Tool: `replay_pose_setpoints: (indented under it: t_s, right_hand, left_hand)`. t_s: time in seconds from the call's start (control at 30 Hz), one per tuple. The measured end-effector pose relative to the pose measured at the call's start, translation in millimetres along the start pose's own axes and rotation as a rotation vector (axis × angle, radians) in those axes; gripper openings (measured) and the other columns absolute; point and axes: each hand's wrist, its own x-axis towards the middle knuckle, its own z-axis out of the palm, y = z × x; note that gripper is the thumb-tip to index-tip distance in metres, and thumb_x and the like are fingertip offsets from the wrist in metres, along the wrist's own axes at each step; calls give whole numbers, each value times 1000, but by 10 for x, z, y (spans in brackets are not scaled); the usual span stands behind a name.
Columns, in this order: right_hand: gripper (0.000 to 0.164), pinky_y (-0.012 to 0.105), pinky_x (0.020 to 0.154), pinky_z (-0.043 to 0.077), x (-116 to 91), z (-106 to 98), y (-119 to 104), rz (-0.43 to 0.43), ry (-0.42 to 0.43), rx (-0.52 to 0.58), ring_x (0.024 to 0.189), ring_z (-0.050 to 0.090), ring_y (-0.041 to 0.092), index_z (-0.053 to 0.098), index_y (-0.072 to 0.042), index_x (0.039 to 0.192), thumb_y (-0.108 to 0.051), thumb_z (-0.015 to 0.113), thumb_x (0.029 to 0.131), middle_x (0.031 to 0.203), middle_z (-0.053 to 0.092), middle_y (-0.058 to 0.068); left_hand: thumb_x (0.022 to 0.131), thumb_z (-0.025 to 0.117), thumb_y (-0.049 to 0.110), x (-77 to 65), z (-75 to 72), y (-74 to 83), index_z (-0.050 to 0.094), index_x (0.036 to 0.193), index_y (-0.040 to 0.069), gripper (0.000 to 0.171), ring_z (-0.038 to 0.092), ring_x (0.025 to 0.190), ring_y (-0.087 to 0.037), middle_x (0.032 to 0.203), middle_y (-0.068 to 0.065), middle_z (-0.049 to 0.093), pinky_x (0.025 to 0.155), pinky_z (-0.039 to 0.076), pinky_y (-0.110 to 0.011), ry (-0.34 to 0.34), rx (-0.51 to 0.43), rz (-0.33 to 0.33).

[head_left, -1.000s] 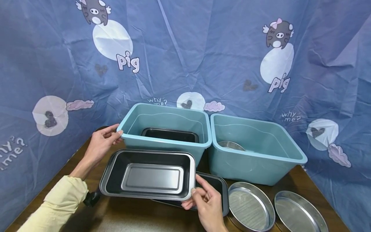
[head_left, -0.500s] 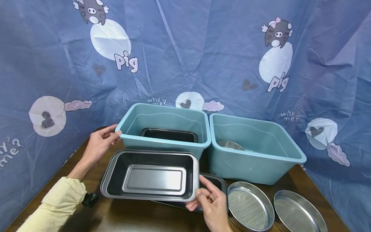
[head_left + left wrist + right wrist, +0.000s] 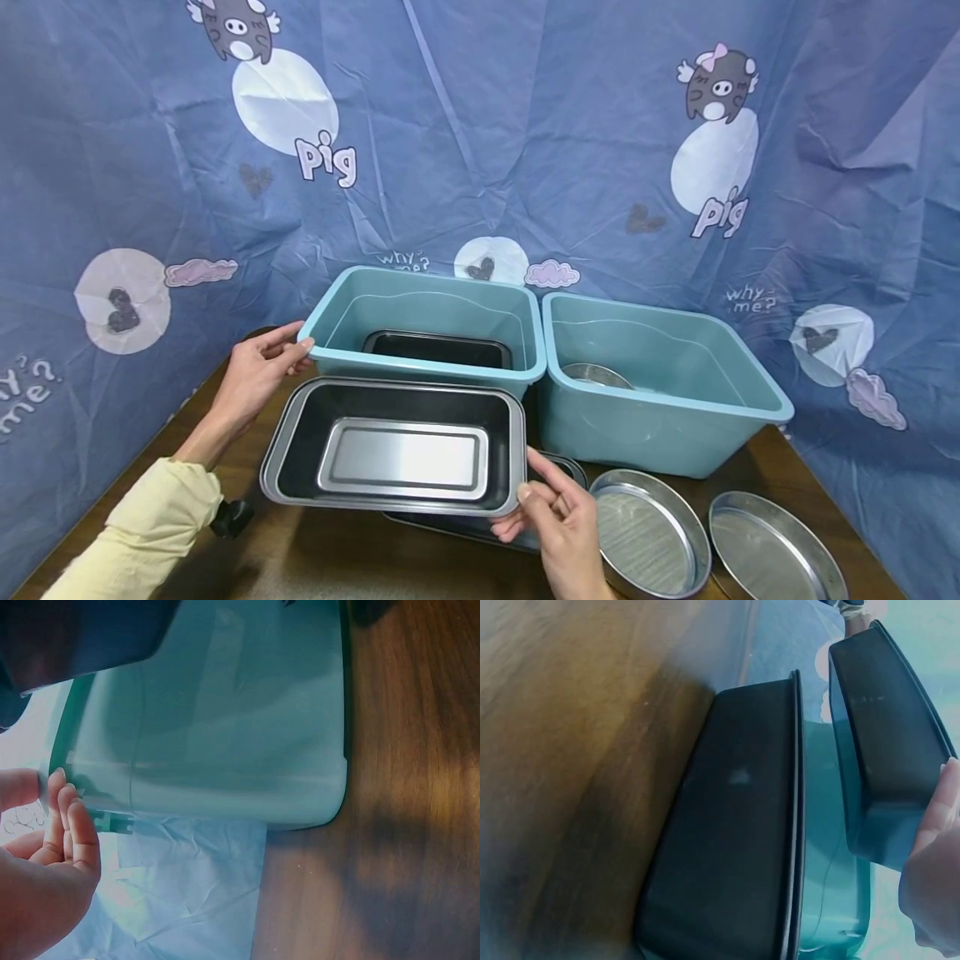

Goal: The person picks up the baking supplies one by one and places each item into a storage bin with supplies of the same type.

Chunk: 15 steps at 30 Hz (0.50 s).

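My right hand point(image 3: 558, 521) pinches the right end rim of a dark loaf pan point(image 3: 405, 454) and holds it in the air before the left bin, its inside facing me. In the right wrist view the raised loaf pan point(image 3: 889, 727) shows its dark outer side, above a second loaf pan point(image 3: 727, 817) on the table. My left hand point(image 3: 258, 375) grips the near left corner of the left blue-green bin's rim point(image 3: 420, 369), thumb on top. From the left wrist, the fingers point(image 3: 82, 832) curl under that bin's rim. Another loaf pan point(image 3: 442, 350) lies inside the left bin.
A second blue-green bin point(image 3: 660, 433) stands to the right, with a round metal pan point(image 3: 596, 375) inside. Two round metal pans point(image 3: 645, 533) sit on the wooden table point(image 3: 315, 558) at the front right. A blue printed cloth point(image 3: 510, 150) hangs behind.
The right hand has shifted the raised loaf pan slightly to the right and up, covering more of the pan on the table. The left hand stays on the bin's rim.
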Motion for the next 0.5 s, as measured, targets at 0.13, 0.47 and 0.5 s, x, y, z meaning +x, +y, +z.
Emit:
replay_pose_setpoints:
  t_s: [0.13, 0.47, 0.5]
  right_hand:
    - [44, 31, 53, 59, 12, -12, -27, -14, -22, 42, 59, 71, 15, 35, 32, 137, 17, 45, 96, 80, 74, 17]
    - [43, 28, 54, 59, 75, -28, -85, -88, -47, 79, 61, 72, 13, 32, 33, 136, 18, 43, 97, 83, 75, 8]
    - [43, 28, 54, 59, 81, -29, -93, -90, -48, 81, 61, 72, 13, 32, 33, 136, 18, 43, 98, 83, 75, 8]
  left_hand:
    - [104, 64, 14, 2, 1, 0, 47, 144, -16, 53, 64, 73, -1, 86, 0, 70, 68, 54, -17, 0, -3, 1]
    - [103, 64, 15, 0, -10, 13, 49, 143, -17, 53, 58, 72, 1, 80, 12, 65, 66, 49, -14, 8, -3, -5]
    - [103, 65, 16, -3, -12, 14, 50, 142, -17, 53, 58, 72, 1, 79, 13, 64, 66, 49, -14, 10, 3, -7]
